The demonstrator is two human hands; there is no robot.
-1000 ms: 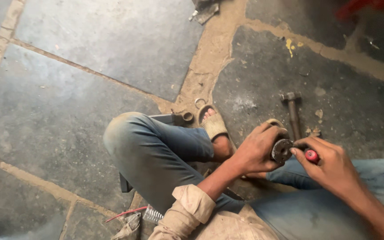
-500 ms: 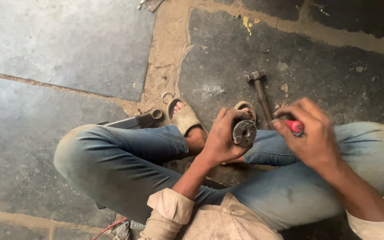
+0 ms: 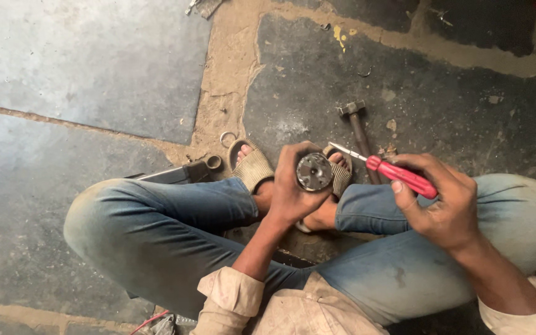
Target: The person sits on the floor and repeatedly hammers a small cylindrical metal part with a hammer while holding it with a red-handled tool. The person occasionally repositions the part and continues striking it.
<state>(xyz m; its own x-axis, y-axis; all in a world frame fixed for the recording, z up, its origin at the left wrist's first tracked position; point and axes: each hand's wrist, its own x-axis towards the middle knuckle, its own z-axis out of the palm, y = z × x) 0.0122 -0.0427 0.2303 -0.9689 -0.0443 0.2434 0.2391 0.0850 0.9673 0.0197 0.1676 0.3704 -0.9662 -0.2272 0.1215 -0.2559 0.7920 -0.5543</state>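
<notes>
While left hand (image 3: 293, 186) clamps round metal part (image 3: 314, 172), right hand (image 3: 445, 201) grips red-handled screwdriver (image 3: 392, 170) at 3 o'clock; tip just short, prying not begun.

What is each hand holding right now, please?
Left hand: closed around a round metal part.
Right hand: closed on a red-handled screwdriver.

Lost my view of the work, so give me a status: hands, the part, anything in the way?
Left hand grips round metal part. Right hand holds red-handled screwdriver, tip just off the part. Hammer on floor beyond, clear.
</notes>
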